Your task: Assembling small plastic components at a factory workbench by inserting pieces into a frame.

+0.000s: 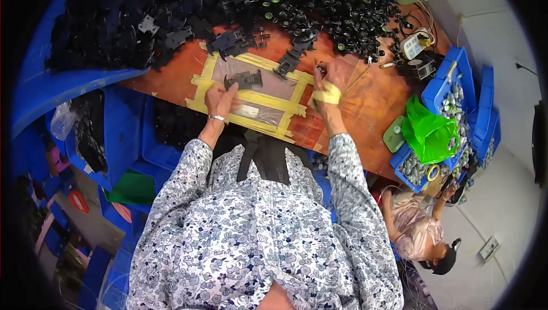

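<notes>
My left hand [220, 101] pinches the left end of a flat black plastic chassis piece [246, 80], which is held over a clear sheet framed with yellow tape [279, 103]. To the right, my right hand [326, 91] is closed, with its fingertips round a small dark part [322, 71] too small to name. Yellow wrapping [327, 94] goes round that hand near the wrist. Another black chassis piece [288, 62] lies between the hands, just beyond the taped sheet. A thin stick [358, 79] rests on the table to the right of my right hand.
Black chassis pieces [188, 1] and small wheels [319, 1] are heaped along the far side of the red-brown table [371, 110]. At right stand blue bins [451, 76] of small grey parts and a green plastic bag [428, 130]. Another person [419, 218] sits at lower right.
</notes>
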{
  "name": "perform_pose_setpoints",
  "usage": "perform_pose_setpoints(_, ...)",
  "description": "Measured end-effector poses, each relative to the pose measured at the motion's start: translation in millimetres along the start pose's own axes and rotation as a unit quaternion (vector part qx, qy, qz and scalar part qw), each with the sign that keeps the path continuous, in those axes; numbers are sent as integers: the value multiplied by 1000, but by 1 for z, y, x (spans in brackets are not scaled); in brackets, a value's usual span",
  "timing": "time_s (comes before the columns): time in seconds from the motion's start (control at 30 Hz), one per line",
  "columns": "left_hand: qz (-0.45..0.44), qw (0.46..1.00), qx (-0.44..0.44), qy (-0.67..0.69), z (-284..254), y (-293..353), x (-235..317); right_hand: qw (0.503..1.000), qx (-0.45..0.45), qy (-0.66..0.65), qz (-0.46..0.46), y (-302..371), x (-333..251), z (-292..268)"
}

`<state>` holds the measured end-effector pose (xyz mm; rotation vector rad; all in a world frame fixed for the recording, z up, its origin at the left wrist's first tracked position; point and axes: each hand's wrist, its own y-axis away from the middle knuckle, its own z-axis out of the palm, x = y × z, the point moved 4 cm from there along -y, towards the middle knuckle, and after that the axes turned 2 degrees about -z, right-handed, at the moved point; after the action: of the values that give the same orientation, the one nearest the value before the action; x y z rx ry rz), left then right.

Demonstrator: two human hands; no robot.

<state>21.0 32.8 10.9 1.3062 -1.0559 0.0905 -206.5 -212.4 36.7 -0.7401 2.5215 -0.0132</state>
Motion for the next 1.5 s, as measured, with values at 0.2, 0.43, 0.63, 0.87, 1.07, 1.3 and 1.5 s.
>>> perform_pose_setpoints(0.2,86,828,-7,-555,4,34,20,975,15,-163,148,69,-14,7)
perform_pose_setpoints(0.43,437,748,-111,-486,58,5,55,997,57,-4,-54,70,-26,-17)
perform_pose_setpoints(0.63,340,840,14,-422,38,-3,37,995,24,-97,-2,80,-69,-8)
perform_pose_setpoints(0.87,312,901,5,-302,12,-5,0,986,-2,-125,-112,81,-139,40)
perform_pose_setpoints(1.07,235,942,-66,-230,7,-12,-13,972,-36,-93,-212,73,-140,49)
perform_pose_setpoints(1.3,293,926,-102,-215,7,-5,-5,927,-140,-27,-347,63,-146,55)
perform_pose_setpoints(1.5,285,931,-94,-210,-1,-5,-9,943,-91,-112,-299,48,-157,51)
